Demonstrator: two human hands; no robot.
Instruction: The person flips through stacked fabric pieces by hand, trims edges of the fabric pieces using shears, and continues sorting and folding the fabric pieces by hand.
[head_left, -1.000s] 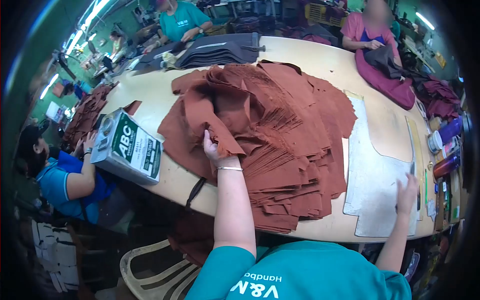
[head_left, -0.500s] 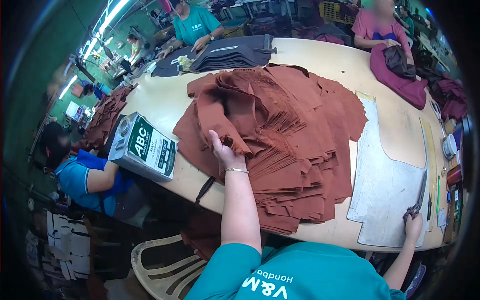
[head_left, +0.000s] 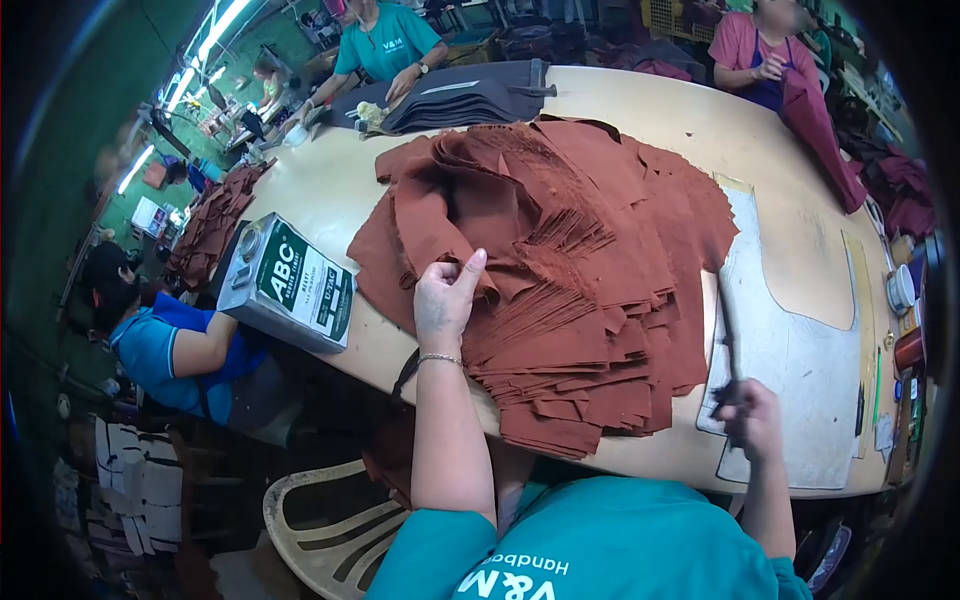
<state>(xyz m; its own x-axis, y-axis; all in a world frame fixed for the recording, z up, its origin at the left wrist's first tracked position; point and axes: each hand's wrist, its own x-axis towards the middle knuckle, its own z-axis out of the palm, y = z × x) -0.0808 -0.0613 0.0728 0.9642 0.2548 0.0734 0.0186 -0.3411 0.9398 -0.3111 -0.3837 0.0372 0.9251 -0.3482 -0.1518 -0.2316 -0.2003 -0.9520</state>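
A large heap of layered rust-brown fabric pieces (head_left: 600,290) covers the middle of the table, with frayed cut edges fanned out. At its near left side, my left hand (head_left: 446,300) is closed on a folded fabric edge, thumb pointing up. My right hand (head_left: 758,425) grips the dark-wrapped handles of long shears (head_left: 728,325), blurred by motion. The blades point away from me beside the heap's right edge. Beneath them lies a pale, worn flat pattern sheet (head_left: 775,385).
To the left stands a metal ABC can (head_left: 290,285), near a seated person in blue (head_left: 170,350). Dark stacked panels (head_left: 465,100) lie at the far edge before a person in teal. At far right, a person handles maroon cloth (head_left: 820,130). A plastic chair (head_left: 320,520) is below.
My right hand has brought the shears leftward and up, from the pattern sheet's right side to the heap's edge. My left hand has turned and closed on the fabric fold.
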